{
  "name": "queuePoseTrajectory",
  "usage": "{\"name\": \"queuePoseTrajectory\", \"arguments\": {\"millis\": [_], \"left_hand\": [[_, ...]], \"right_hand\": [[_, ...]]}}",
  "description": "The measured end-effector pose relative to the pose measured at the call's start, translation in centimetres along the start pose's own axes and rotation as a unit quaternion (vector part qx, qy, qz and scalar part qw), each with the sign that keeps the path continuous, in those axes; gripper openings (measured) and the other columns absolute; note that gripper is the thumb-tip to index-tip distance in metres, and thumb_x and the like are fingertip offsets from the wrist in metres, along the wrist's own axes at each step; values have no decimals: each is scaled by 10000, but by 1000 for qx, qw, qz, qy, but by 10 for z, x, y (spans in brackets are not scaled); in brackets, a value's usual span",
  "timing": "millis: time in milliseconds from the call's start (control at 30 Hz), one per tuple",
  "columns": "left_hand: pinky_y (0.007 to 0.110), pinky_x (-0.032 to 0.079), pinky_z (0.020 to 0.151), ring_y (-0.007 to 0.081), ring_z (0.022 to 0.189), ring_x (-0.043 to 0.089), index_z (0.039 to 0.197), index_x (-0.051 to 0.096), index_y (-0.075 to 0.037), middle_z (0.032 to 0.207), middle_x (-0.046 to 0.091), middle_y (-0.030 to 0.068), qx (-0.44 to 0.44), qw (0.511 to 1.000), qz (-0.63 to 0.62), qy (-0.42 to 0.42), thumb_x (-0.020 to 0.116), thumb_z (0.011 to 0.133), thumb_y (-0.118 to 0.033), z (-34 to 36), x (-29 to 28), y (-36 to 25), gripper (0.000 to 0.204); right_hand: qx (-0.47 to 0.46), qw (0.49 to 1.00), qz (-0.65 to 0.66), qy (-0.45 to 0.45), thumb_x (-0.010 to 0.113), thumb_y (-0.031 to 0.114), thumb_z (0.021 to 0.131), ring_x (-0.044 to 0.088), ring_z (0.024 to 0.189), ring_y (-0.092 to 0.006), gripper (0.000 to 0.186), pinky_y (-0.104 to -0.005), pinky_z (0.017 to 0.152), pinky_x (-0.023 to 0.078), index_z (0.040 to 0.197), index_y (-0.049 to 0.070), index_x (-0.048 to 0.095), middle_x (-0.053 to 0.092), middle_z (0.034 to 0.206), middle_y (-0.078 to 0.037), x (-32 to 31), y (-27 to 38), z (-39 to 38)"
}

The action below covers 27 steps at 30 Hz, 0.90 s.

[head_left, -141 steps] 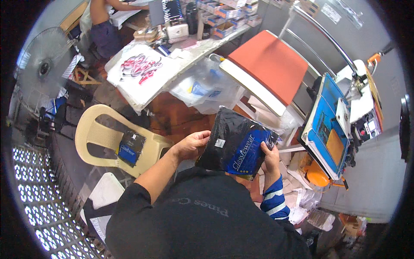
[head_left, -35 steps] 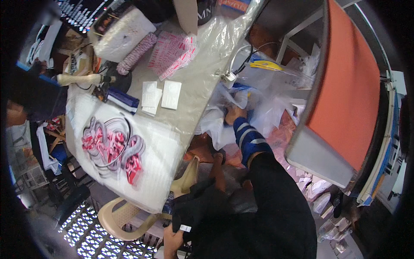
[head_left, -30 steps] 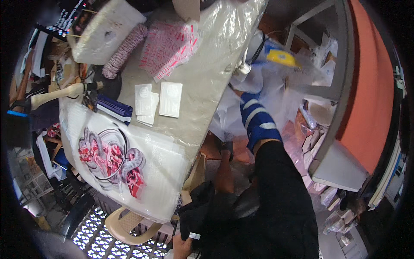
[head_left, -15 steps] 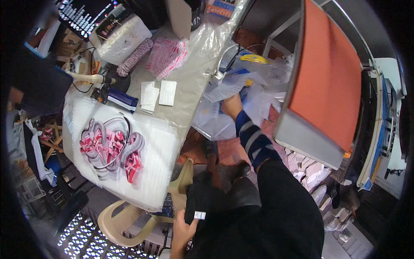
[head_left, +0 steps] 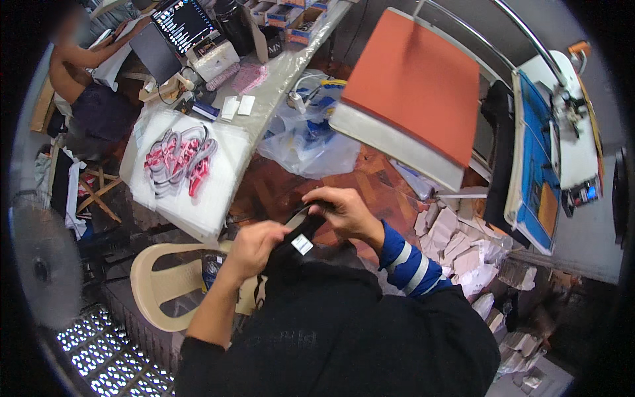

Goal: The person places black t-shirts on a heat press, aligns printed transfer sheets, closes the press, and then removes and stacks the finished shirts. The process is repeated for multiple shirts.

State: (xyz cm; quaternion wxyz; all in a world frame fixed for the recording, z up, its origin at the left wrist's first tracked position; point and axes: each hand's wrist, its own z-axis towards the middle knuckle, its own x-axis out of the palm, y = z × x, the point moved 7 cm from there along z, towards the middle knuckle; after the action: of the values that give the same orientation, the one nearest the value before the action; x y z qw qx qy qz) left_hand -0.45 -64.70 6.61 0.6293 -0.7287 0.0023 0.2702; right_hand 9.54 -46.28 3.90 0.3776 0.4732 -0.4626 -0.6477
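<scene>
In front of my body, both hands hold a piece of black cloth with a white label on it. My left hand is closed, pinching the cloth just left of the label. On the other side, my right hand grips the far right edge with bent fingers. The cloth is stretched between the two hands, and a narrow pale patch shows near its upper edge. Where the cloth ends cannot be made out against my black top.
A table with printed sheets lies to the left, a beige plastic chair below it. Ahead are plastic bags. An orange-topped board juts in at right, above pale scraps. Another person sits far left.
My right hand has come back from the plastic bags, where it was at a pale sheet, and now grips the black cloth. My left hand has risen with the labelled cloth. The view has shifted.
</scene>
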Motion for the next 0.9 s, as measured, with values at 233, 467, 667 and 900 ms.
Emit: {"name": "queuePoseTrajectory", "arguments": {"millis": [233, 467, 667, 900], "left_hand": [[286, 530, 811, 110, 896, 660, 1122, 740, 31, 999, 753, 78, -103, 993, -35, 42, 740, 925, -77, 23, 101, -31, 224], [311, 536, 771, 140, 808, 656, 1080, 742, 37, 885, 750, 44, -116, 980, -156, 36, 664, 977, -71, 34, 133, -60, 168], [371, 488, 1021, 206, 1121, 652, 1284, 655, 8, 1202, 712, 98, 214, 963, 132, 94, 794, 927, -238, 49, 193, -140, 455], [323, 478, 981, 149, 1045, 629, 1051, 626, -36, 1093, 688, 71, 44, 938, -158, 306, 838, 800, -25, -10, 292, -148, 328]], "right_hand": [[-15, 981, -109, -160, 681, -30, 924, 750, 1032, -325, 310, -377, 888, 588, 1229, 21, 684, 755, 1127, -181, -74, 53, -129], [9, 916, -258, -306, 617, -131, 840, 751, 923, -308, 350, -376, 797, 586, 1133, 21, 733, 755, 1008, -172, -120, 66, -268], [16, 900, -124, -418, 596, -129, 910, 652, 830, -158, 180, -284, 775, 522, 1003, -1, 682, 695, 897, -67, -140, 67, -354], [163, 812, 51, -558, 721, 52, 972, 630, 910, -106, 38, -275, 849, 508, 1003, 31, 719, 704, 945, 7, -127, 28, -444]]}}
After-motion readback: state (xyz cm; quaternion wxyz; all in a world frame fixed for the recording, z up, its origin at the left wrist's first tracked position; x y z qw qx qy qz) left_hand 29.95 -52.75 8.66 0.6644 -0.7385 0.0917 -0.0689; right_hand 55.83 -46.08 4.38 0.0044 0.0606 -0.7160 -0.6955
